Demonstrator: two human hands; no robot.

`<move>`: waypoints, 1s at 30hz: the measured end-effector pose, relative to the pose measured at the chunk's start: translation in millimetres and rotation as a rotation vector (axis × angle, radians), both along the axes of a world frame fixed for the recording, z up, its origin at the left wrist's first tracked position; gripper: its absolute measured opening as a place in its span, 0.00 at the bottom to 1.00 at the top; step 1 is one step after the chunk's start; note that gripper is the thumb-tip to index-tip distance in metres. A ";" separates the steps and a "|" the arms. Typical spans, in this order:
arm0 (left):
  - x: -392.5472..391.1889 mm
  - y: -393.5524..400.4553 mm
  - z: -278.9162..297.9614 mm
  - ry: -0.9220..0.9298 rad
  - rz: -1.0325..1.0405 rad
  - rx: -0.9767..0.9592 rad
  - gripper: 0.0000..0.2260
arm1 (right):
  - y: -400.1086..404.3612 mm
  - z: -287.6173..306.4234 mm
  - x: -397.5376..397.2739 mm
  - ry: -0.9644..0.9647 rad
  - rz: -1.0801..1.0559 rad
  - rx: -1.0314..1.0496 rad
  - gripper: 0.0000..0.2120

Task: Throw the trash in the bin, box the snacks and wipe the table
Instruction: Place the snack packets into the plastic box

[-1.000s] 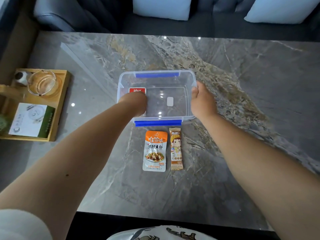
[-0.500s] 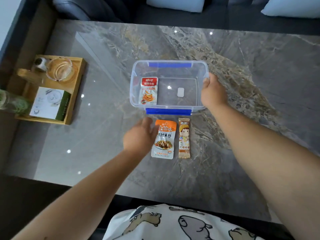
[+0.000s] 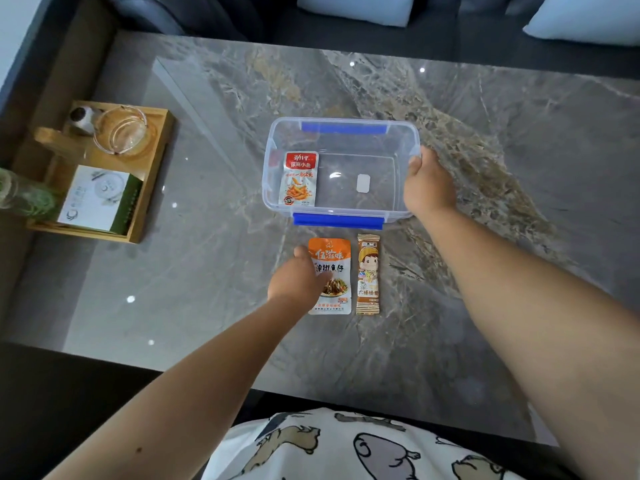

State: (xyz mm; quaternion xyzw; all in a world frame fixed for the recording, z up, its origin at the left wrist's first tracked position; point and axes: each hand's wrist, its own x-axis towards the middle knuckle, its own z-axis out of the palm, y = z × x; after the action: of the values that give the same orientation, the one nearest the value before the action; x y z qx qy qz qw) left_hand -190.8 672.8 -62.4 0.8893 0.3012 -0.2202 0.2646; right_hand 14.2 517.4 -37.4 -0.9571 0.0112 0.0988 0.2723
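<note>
A clear plastic box point(image 3: 398, 140) with blue clips stands in the middle of the marble table. A red snack packet point(image 3: 300, 178) lies flat inside it at the left, and a small white tag point(image 3: 363, 183) sits on its floor. My right hand point(image 3: 427, 188) grips the box's right rim. In front of the box lie an orange snack packet point(image 3: 337, 265) and a narrow brown snack bar point(image 3: 368, 275), side by side. My left hand point(image 3: 298, 280) rests on the left half of the orange packet, which lies flat on the table.
A wooden tray point(image 3: 152, 188) at the table's left holds a glass ashtray point(image 3: 121, 131), a white-green box point(image 3: 98, 199) and a small jar. A green glass bottle point(image 3: 20, 197) stands at its left edge. A sofa with pale cushions runs along the far side.
My left hand has left the box, with the red packet staying inside, and has come back down onto the orange packet. My right hand has stayed on the box's rim.
</note>
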 end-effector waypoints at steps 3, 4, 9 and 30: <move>-4.9 9.0 3.8 -0.037 0.027 -0.138 0.10 | -0.8 0.9 -0.1 0.018 -0.001 0.023 0.19; -7.6 12.7 7.4 -0.058 0.024 -0.164 0.08 | -1.0 1.5 -0.8 0.026 -0.001 0.033 0.19; -20.3 27.0 47.9 -0.214 0.157 -0.568 0.06 | -1.0 2.7 -2.1 0.089 -0.034 0.143 0.21; 177.3 61.8 22.9 -0.133 0.266 -0.281 0.06 | -4.0 -22.4 2.3 0.078 -0.071 0.239 0.22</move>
State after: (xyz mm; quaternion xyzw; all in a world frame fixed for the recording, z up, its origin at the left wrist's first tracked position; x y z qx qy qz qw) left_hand -13.5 734.6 -39.5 0.8086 0.3642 -0.1637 0.4321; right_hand 16.5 513.3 -59.7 -0.9123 0.0440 0.1270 0.3869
